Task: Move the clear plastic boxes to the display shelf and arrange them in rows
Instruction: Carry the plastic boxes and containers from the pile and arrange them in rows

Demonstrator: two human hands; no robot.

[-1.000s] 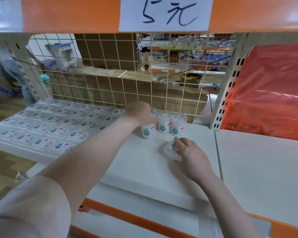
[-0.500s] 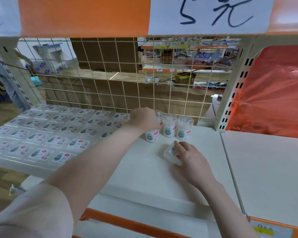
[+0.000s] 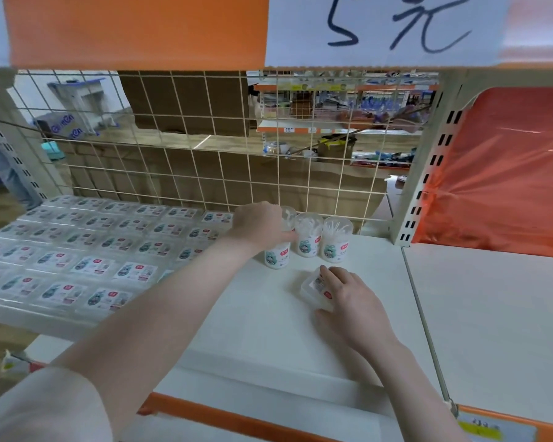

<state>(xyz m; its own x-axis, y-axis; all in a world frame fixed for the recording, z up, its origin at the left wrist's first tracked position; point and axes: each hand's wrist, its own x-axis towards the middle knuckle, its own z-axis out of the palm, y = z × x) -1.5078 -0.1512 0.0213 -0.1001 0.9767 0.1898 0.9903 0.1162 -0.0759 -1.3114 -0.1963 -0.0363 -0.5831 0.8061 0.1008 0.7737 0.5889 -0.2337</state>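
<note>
Flat clear plastic boxes (image 3: 87, 250) with printed labels lie in several rows across the left of the white display shelf (image 3: 256, 320). Three clear round tubs stand near the wire back. My left hand (image 3: 259, 223) grips the top of the leftmost tub (image 3: 276, 255); the other two tubs (image 3: 321, 240) stand just right of it. In front of them my right hand (image 3: 348, 295) holds a small clear box (image 3: 315, 287) against the shelf, fingers on its top, thumb at its near edge.
A wire grid panel (image 3: 205, 148) closes the shelf's back. A perforated upright (image 3: 428, 173) divides it from the neighbouring shelf (image 3: 492, 307), backed by an orange sheet (image 3: 505, 167). A price sign (image 3: 393, 27) hangs overhead. The shelf's orange front edge (image 3: 237, 416) runs below.
The view has shifted left and closer. Both hands stay in nearly the same places on the tub and the small box.
</note>
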